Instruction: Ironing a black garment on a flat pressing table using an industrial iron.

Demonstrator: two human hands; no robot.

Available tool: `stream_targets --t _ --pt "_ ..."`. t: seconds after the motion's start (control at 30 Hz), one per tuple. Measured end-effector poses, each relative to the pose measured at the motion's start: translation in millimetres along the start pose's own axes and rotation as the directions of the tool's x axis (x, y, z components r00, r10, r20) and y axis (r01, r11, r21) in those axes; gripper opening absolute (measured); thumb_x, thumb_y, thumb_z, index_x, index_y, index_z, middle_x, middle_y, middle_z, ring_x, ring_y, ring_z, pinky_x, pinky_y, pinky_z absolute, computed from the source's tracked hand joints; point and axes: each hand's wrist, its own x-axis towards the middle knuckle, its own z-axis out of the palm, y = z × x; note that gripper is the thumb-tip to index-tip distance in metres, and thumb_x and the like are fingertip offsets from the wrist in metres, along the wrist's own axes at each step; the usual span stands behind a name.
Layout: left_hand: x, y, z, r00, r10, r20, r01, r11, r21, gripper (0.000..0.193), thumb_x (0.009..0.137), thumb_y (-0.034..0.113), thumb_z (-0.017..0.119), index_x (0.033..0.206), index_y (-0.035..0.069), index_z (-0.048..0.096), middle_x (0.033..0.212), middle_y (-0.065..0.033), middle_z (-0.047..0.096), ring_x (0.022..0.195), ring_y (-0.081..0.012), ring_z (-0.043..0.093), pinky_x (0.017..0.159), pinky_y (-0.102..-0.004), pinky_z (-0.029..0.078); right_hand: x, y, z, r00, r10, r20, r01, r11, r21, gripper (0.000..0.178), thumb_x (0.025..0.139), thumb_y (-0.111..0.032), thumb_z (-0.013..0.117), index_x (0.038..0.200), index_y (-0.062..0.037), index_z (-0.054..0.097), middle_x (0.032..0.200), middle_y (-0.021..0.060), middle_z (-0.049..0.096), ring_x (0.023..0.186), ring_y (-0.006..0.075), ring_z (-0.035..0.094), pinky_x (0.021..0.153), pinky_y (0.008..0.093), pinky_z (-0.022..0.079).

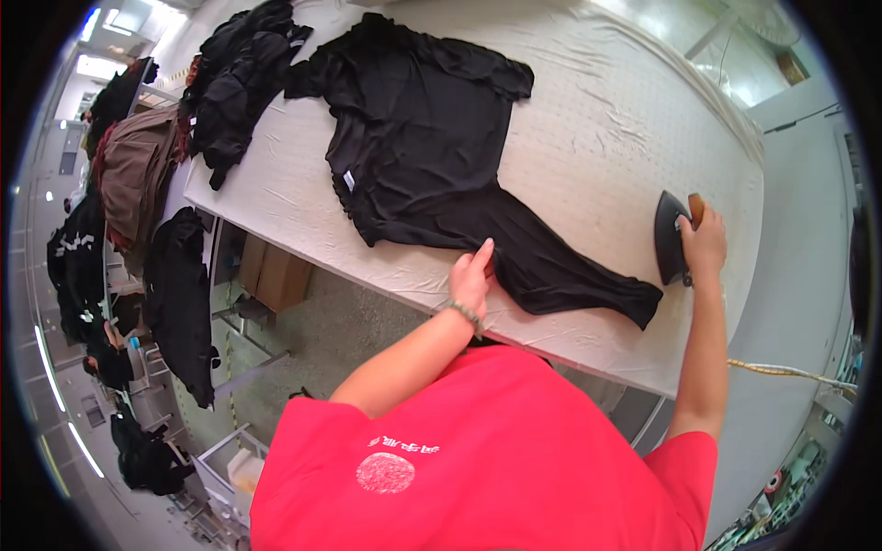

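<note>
A black long-sleeved top (418,119) lies spread on the white-covered ironing table (588,138). One sleeve stretches toward the near right, its cuff close to the iron. My left hand (472,283) is at the near edge of this sleeve, by the body of the top, its fingers closed on the cloth; part of the grip is hidden. To the right, my right hand (706,246) wraps round the brown handle of a dark iron (671,241). The iron is just past the cuff, apart from it. A small white label shows at the top's left edge.
More black garments (234,92) lie heaped at the table's far left corner. Beyond the left edge hang a brown garment (138,174) and a black one (179,303). A cardboard box (276,275) stands below. A yellowish cord (790,371) runs off right.
</note>
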Motion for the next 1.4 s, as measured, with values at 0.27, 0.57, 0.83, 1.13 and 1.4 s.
stream_targets --t 0.27,0.57,0.83,1.13,1.4 --pt "-114.0 94.5 47.7 0.817 0.022 0.576 -0.338 0.827 0.449 0.022 0.091 0.017 0.077 0.104 0.002 0.071 0.098 -0.0037 0.071 0.091 -0.0104 0.062 0.081 -0.0321 0.051 -48.0 -124.9 57.6 0.836 -0.302 0.459 -0.328 0.397 0.857 0.05 0.102 -0.044 0.061 0.128 -0.0016 0.064 0.111 0.0134 0.075 0.103 0.0239 0.07 0.095 0.0387 0.053" --pt "-216.5 199.0 6.4 0.064 -0.075 0.995 -0.854 0.512 0.094 0.017 0.093 0.011 0.074 0.105 -0.001 0.07 0.106 -0.0102 0.072 0.101 -0.0203 0.068 0.091 -0.0365 0.051 -58.1 -335.2 93.5 0.437 -0.779 0.45 -0.897 -0.34 0.282 0.057 0.103 -0.047 0.055 0.133 0.0007 0.062 0.123 0.0165 0.07 0.107 0.0302 0.07 0.099 0.0425 0.054" --pt "-118.3 297.3 -29.1 0.597 0.135 0.79 -0.497 0.836 0.233 0.025 0.094 0.001 0.067 0.119 -0.004 0.069 0.108 -0.011 0.073 0.103 -0.0203 0.068 0.09 -0.0313 0.053 31.7 -249.9 -131.6 0.831 0.44 -0.339 0.332 0.097 0.938 0.039 0.096 -0.03 0.066 0.115 0.0041 0.071 0.099 0.0122 0.074 0.087 0.0228 0.068 0.084 0.0342 0.054" --pt "130.4 539.1 50.1 0.322 0.757 0.568 -0.924 0.123 0.361 0.043 0.103 0.03 0.064 0.128 -0.005 0.062 0.119 -0.0119 0.068 0.108 -0.0171 0.063 0.099 -0.0316 0.049 -248.7 -233.8 -2.7 0.862 -0.32 0.394 0.118 0.881 0.458 0.056 0.087 -0.024 0.081 0.132 0.0016 0.06 0.098 0.0119 0.073 0.097 0.0168 0.068 0.09 0.034 0.053" --pt "183.3 334.2 -124.9 0.691 0.407 0.598 -0.483 -0.354 0.8 0.063 0.091 0.037 0.074 0.139 0.0 0.056 0.12 -0.0156 0.065 0.109 -0.027 0.062 0.099 -0.0395 0.048 -287.8 -148.4 90.4 0.876 0.271 0.398 -0.469 0.67 0.576 0.043 0.093 -0.019 0.071 0.13 -0.0002 0.062 0.087 0.0072 0.074 0.077 0.0138 0.07 0.071 0.0282 0.055"
